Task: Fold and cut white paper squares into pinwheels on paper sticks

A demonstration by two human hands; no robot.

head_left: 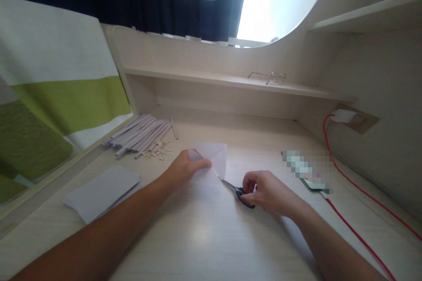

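Observation:
In the middle of the desk, my left hand (191, 166) is closed on a sheet of white paper (216, 153), with the thumb on top. My right hand (263, 189) grips a pair of scissors (239, 191) by its dark handles. The blades point up and left, and their tips reach the paper's lower edge close to my left thumb. Part of the paper is hidden behind my left fingers. To the left lies a stack of white paper (105, 191). Behind it is a pile of thin rolled paper sticks (140, 134), with small pale scraps (158, 150) beside it.
One loose paper stick (174, 127) lies apart from the pile. On the right, a phone (313, 183), partly blurred, is joined to a red cable (358, 239). A white charger (344, 116) sits in the wall socket. Eyeglasses (277, 78) rest on the back shelf (204, 80).

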